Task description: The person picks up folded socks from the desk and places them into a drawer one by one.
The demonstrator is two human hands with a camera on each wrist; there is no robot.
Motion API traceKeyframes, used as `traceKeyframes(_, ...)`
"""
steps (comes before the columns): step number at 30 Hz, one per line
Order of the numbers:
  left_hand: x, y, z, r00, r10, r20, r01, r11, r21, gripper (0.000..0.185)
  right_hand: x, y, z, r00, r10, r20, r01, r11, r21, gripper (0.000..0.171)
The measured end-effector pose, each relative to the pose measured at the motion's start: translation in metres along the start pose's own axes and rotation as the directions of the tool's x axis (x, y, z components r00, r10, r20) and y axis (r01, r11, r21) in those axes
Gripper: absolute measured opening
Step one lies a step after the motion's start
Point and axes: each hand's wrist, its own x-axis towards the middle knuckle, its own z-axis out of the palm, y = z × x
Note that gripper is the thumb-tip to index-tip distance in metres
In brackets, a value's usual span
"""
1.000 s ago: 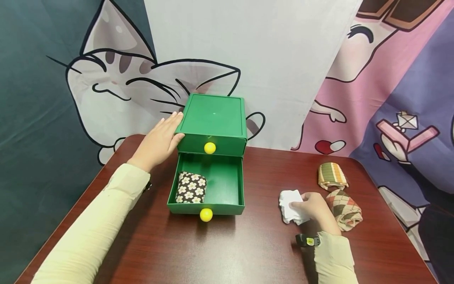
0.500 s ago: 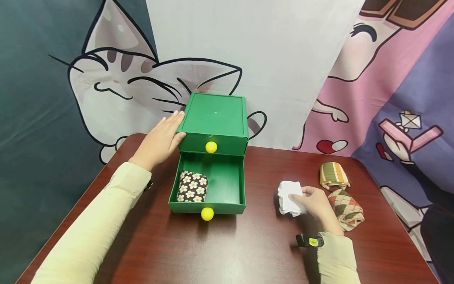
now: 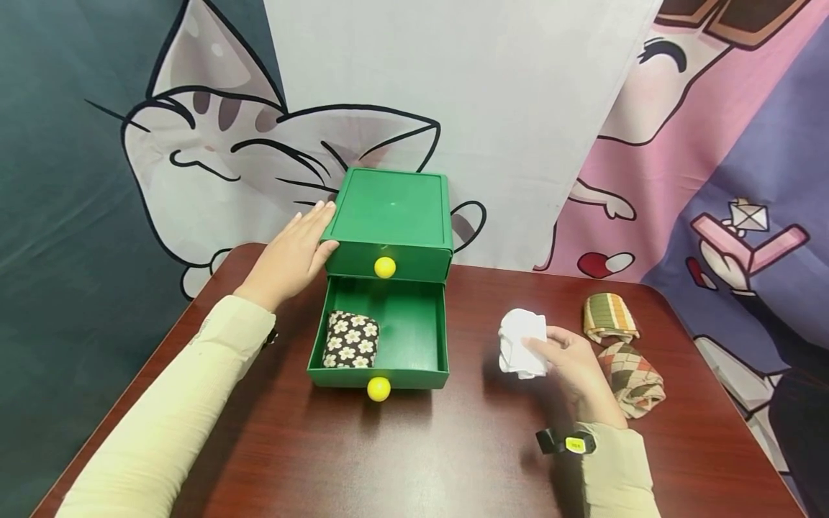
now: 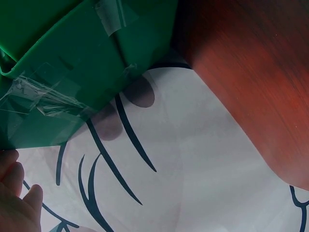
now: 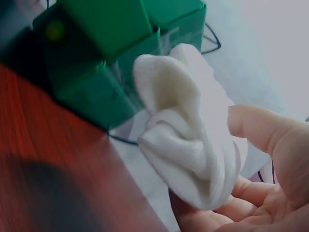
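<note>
My right hand (image 3: 573,363) pinches a folded white sock (image 3: 522,344) above the table, right of the drawers. In the right wrist view the thumb lies on one side of the sock (image 5: 212,130) and the fingers are beneath it. With fingers straight, my left hand (image 3: 288,255) rests against the left side of a green two-drawer box (image 3: 391,208). Its lower drawer (image 3: 411,334) is pulled out, with a folded black floral cloth bundle (image 3: 351,340) in the left part. The upper drawer (image 3: 414,262) is closed. Both drawers have yellow ball knobs.
Right of my right hand lie a rolled striped cloth bundle (image 3: 609,316) and a rolled argyle one (image 3: 631,381). The dark red wooden table (image 3: 453,460) ends at a printed cartoon backdrop (image 3: 505,129) behind the box.
My right hand has lifted the white sock off the table and moved it slightly left and away from me. The left hand stays on the box.
</note>
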Motion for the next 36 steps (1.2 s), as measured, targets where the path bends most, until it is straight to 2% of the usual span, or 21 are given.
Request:
traceKeyframes(3, 0.0, 0.0, -0.001, 1.0, 0.003, -0.005, -0.003, 1.0, 0.004, 0.061, -0.004, -0.006, 0.007, 1.0, -0.015, 0.001, 0.015, 0.998, 0.055, 0.006)
traceKeyframes(10, 0.0, -0.001, -0.002, 1.0, -0.003, 0.015, 0.003, 1.0, 0.003, 0.062, -0.015, -0.019, 0.027, 0.998, -0.066, 0.018, 0.063, 0.989, 0.132, 0.011)
traceKeyframes(18, -0.002, -0.001, -0.002, 1.0, 0.0, 0.012, 0.0, 1.0, 0.003, 0.062, -0.025, -0.036, 0.056, 0.987, -0.153, 0.047, 0.143, 0.974, 0.177, 0.017)
traceKeyframes(22, -0.001, -0.001, -0.001, 1.0, 0.002, 0.01, -0.002, 1.0, 0.003, 0.062, -0.028, -0.044, 0.072, 0.983, -0.172, 0.068, 0.156, 0.97, 0.187, 0.019)
traceKeyframes(26, -0.001, -0.001, 0.0, 1.0, -0.001, 0.014, 0.001, 1.0, 0.003, 0.062, -0.029, -0.052, 0.086, 0.982, -0.168, 0.082, 0.154, 0.977, 0.15, 0.026)
traceKeyframes(29, -0.001, -0.002, 0.001, 1.0, -0.003, 0.014, 0.003, 1.0, 0.003, 0.063, -0.029, -0.057, 0.098, 0.985, -0.162, 0.061, 0.159, 0.986, 0.06, 0.031)
traceKeyframes(36, -0.001, -0.002, 0.002, 1.0, 0.003, 0.007, -0.003, 1.0, 0.005, 0.062, -0.024, -0.062, 0.126, 0.983, -0.184, 0.022, 0.185, 0.979, -0.085, 0.028)
